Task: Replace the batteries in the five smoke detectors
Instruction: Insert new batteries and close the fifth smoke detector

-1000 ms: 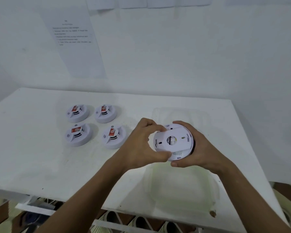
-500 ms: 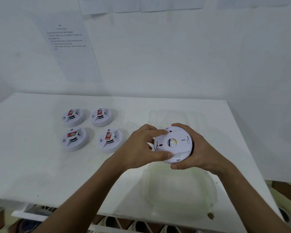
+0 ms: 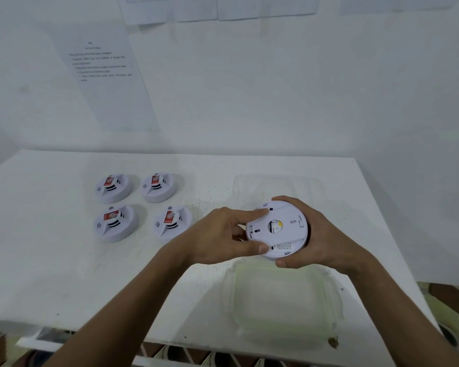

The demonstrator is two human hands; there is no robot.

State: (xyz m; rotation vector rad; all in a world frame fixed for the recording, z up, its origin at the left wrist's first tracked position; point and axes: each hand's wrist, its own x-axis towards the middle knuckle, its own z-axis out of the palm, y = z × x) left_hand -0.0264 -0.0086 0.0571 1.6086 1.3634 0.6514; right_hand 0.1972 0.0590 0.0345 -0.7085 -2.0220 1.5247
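While the smoke detector (image 3: 277, 230) sat back-up above the surface (image 3: 51, 260), right hand (image 3: 313, 239) cupped it and left hand (image 3: 217, 239) pinched its rim. Looked like early days: four other detectors (image 3: 141, 205) sat untouched at left, no batteries visible anywhere.

We have one view only — a wide-angle camera on the person's head, looking forward and down. It sits close above both hands (image 3: 263, 234), which fill the lower middle. Beyond them we see the white table (image 3: 51, 260) stretch to the wall (image 3: 276, 88) — straight lines bow near the edges.
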